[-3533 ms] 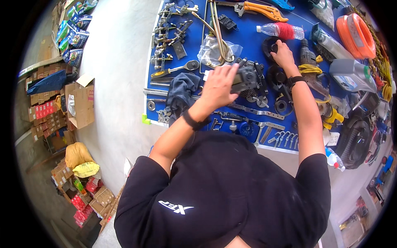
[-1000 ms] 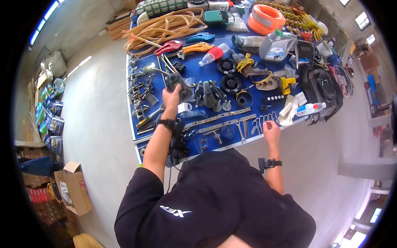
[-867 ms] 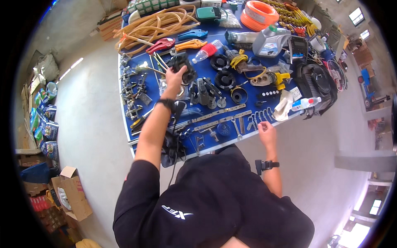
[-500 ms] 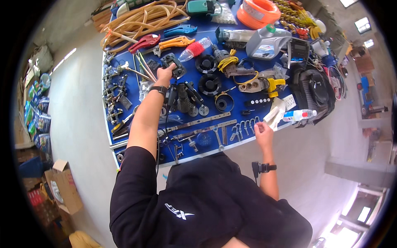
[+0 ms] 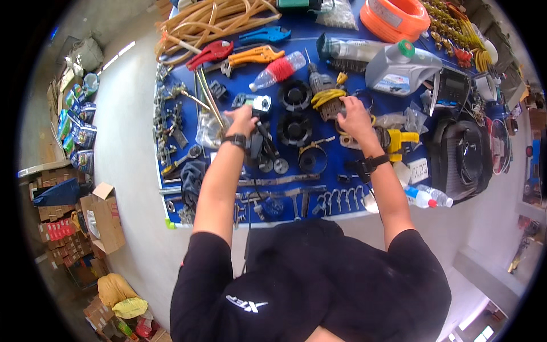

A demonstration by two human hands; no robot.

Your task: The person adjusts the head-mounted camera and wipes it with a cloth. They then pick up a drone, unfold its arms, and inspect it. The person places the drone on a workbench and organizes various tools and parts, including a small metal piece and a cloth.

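Grey boxy device (image 5: pixel 254 102) sits at 1 o'clock from the left hand (image 5: pixel 241 120), which is at its near edge; whether the grip is clamped, I cannot tell. Right hand (image 5: pixel 356 118), thumb and fingers apart, has yellow cord (image 5: pixel 327 96) at 10 o'clock.

Wht lettering (image 5: pixel 247 304) on blk tee (image 5: pixel 336 268), lbl (image 5: pixel 392 84) on jug (image 5: pixel 415 74)

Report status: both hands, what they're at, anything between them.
Left hand at the small grey device, grip unclear. Right hand by the yellow-corded drill, contact unclear. Two black round parts lie between the hands.
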